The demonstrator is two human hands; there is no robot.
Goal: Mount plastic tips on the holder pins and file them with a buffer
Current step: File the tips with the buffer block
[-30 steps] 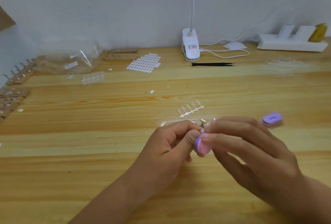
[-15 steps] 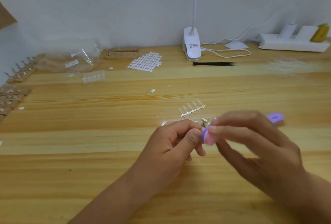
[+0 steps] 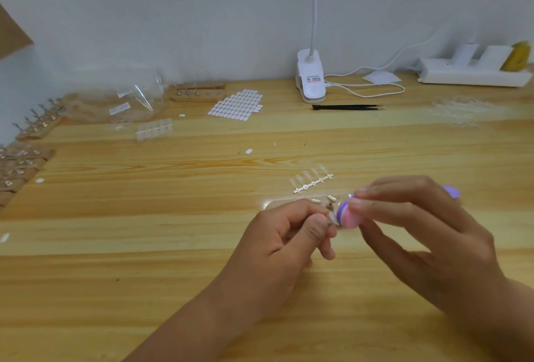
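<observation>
Clear plastic tip [image 3: 333,219] is pinched in curled left hand [image 3: 289,234], just above tabletop [image 3: 173,246]. Pink-purple buffer [image 3: 348,214] is gripped by right hand [image 3: 410,225] fingertips and laid against the tip. Under hard pressure, the tip could be knocked loose or over-filed.

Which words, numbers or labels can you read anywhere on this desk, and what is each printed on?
No text can be read.
Clip lamp label: grey and red print, too blurred to read.
Plastic bag stickers: too small to read.
</observation>
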